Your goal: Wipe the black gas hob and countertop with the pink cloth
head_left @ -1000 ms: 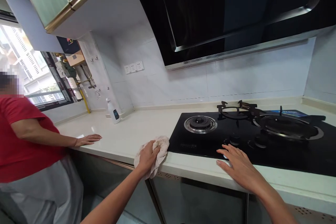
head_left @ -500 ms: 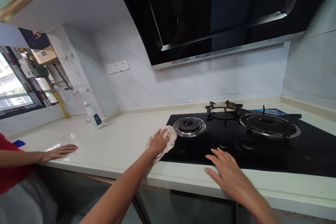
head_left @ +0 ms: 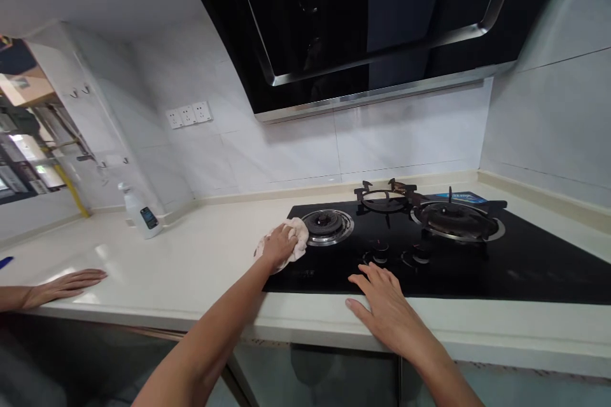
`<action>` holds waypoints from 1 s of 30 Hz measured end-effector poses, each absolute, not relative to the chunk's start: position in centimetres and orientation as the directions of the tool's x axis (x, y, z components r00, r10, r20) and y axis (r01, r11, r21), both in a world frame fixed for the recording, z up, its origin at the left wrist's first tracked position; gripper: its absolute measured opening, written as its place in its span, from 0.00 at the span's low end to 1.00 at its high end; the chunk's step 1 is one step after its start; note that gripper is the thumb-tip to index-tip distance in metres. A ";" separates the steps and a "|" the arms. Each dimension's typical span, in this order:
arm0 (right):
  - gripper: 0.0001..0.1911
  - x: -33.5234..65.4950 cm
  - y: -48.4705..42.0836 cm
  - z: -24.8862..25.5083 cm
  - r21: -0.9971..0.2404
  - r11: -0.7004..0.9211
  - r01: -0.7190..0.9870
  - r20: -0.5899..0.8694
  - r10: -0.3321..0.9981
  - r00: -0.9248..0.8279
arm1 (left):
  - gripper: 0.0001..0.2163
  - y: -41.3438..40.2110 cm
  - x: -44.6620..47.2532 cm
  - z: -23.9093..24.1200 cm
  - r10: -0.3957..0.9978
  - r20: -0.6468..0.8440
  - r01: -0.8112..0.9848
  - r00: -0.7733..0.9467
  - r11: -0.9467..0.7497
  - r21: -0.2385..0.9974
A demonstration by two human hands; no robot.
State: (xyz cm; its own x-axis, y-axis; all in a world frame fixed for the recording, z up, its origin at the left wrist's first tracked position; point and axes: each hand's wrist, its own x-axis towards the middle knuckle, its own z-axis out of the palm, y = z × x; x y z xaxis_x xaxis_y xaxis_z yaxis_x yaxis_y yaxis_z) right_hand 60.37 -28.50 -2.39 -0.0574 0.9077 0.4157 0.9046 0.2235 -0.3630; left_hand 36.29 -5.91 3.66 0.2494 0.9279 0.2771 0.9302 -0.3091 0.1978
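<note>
At the counter point(head_left: 200, 267)'s left end, I saw a co-worker's hand point(head_left: 62, 286) lying flat near the front edge, with one white plastic bottle point(head_left: 140, 216) toward the back. The wearer's left hand point(head_left: 279, 247) was clamped over one crumpled cloth point(head_left: 296, 235) on the left edge of the black glass hob point(head_left: 539, 273), just beside the left burner point(head_left: 327, 227). I judged the cloth soft and light, easiest to hold by its bunched middle. Rightward I counted two burners and two knobs point(head_left: 380, 252). The wearer's right hand point(head_left: 386, 308) lay open, fingers spread, at the hob's front edge, holding nothing.
</note>
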 end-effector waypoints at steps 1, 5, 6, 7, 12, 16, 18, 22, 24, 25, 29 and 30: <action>0.26 60.4 -28.5 -2.4 -0.366 0.227 0.903 0.413 0.909 -0.061 | 0.20 -7.1 36.1 3.6 0.917 0.279 0.922 0.284 -0.341 0.184; 0.30 60.2 -28.4 -2.8 -0.376 0.237 0.896 0.420 0.905 -0.063 | 0.19 -12.4 36.6 3.2 0.858 0.268 0.863 0.439 -0.485 0.140; 0.31 60.2 -28.3 -2.9 -0.385 0.237 0.892 0.431 0.901 -0.054 | 0.19 -13.5 37.3 3.1 0.833 0.261 0.833 0.489 -0.534 0.144; 0.32 60.2 -28.2 -3.1 -0.397 0.235 0.887 0.447 0.894 -0.036 | 0.19 -14.6 38.2 3.0 0.801 0.255 0.794 0.542 -0.587 0.156; 0.36 60.5 -26.8 -4.2 -0.467 0.213 0.858 0.577 0.809 0.113 | 0.21 -17.3 45.6 2.5 0.656 0.250 0.601 0.712 -0.754 0.266; 0.36 61.0 -25.8 -5.2 -0.471 0.160 0.868 0.631 0.749 0.204 | 0.24 -17.4 49.4 2.3 0.677 0.244 0.611 0.694 -0.734 0.297; 0.37 61.4 -25.5 -5.6 -0.477 0.134 0.868 0.610 0.762 0.218 | 0.25 -17.6 49.1 2.2 0.686 0.233 0.616 0.689 -0.725 0.308; 0.36 62.1 -25.3 -6.1 -0.470 0.117 0.875 0.610 0.759 0.226 | 0.24 -17.6 45.7 2.1 0.682 0.252 0.608 0.686 -0.728 0.316; 0.36 62.3 -25.3 -6.3 -0.449 0.120 0.885 0.620 0.756 0.212 | 0.24 -17.0 43.2 2.3 0.728 0.243 0.659 0.642 -0.685 0.312; 0.36 62.4 -25.4 -6.3 -0.439 0.119 0.891 0.622 0.755 0.206 | 0.23 -16.4 41.8 2.5 0.764 0.236 0.699 0.600 -0.644 0.310; 0.36 62.7 -25.6 -6.4 -0.407 0.093 0.909 0.619 0.760 0.199 | 0.24 -13.0 35.3 3.1 0.889 0.232 0.835 0.396 -0.453 0.311; 0.36 62.7 -25.6 -6.4 -0.399 0.084 0.913 0.613 0.765 0.197 | 0.25 -12.1 33.5 3.2 0.912 0.230 0.862 0.338 -0.399 0.313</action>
